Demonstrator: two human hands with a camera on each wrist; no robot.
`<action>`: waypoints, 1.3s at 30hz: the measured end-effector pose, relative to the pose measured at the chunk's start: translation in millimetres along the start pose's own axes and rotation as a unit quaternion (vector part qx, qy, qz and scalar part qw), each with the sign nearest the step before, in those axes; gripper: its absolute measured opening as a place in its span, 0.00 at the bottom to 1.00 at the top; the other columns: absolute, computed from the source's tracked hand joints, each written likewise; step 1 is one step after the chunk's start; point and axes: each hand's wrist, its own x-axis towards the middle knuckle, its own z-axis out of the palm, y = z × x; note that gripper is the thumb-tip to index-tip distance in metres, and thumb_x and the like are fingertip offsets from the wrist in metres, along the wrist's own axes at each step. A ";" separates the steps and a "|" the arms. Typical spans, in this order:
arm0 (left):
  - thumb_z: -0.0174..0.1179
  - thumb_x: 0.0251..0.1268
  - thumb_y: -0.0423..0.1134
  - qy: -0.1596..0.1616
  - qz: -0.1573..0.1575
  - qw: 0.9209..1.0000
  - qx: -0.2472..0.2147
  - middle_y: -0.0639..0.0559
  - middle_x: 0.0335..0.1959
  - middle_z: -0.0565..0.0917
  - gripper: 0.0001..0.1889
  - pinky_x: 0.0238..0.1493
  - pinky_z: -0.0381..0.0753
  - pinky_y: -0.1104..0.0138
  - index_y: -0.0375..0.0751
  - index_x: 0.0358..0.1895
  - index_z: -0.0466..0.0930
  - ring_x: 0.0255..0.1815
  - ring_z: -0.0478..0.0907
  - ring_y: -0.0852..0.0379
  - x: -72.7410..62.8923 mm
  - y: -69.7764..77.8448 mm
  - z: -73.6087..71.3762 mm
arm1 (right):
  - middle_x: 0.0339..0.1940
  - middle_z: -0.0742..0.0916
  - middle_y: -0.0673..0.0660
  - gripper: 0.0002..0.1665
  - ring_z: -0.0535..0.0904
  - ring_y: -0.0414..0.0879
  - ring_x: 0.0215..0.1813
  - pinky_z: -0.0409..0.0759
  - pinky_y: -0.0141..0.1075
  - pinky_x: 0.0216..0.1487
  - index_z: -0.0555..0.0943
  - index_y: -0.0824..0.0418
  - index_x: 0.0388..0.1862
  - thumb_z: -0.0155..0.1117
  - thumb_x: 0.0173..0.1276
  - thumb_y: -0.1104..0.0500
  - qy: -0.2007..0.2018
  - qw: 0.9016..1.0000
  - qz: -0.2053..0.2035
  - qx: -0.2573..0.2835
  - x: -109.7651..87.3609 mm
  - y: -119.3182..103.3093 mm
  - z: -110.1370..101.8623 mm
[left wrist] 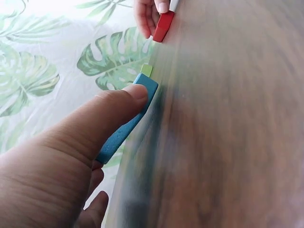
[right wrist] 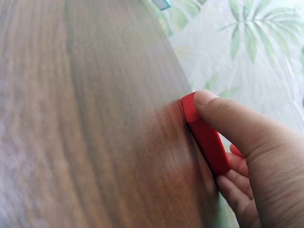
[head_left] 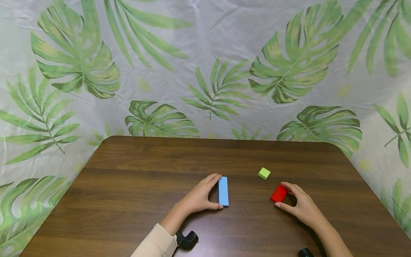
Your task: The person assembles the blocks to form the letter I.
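Between thumb and fingers, my left hand [head_left: 203, 194] pinches a long blue block [head_left: 223, 191] by its two ends near the middle of the table. In the left wrist view the thumb presses the near end of the blue block [left wrist: 127, 126]. To the right, my right hand [head_left: 300, 203] grips a shorter red block [head_left: 279, 193], thumb at the near end and fingers at the far end. The right wrist view shows the red block [right wrist: 209, 140] low at the tabletop. A small light green block [head_left: 264, 173] lies behind the red one, touched by neither hand.
The brown wooden table [head_left: 128, 160] has rounded far corners. Behind it hangs a pale cloth [head_left: 221, 43] printed with green leaves. A black strap-like piece [head_left: 187, 240] sits at the left wrist, and another dark piece [head_left: 305, 252] shows near the right forearm.
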 end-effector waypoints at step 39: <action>0.60 0.55 0.52 -0.031 -0.032 0.996 -0.073 0.47 0.66 0.58 0.38 0.61 0.57 0.58 0.40 0.67 0.57 0.66 0.54 0.53 -4.5 -9.4 -3.1 | 0.53 0.74 0.61 0.42 0.75 0.57 0.48 0.73 0.51 0.44 0.67 0.64 0.60 0.71 0.50 0.47 0.019 1.000 -0.018 -0.009 -0.3 0.7 1.6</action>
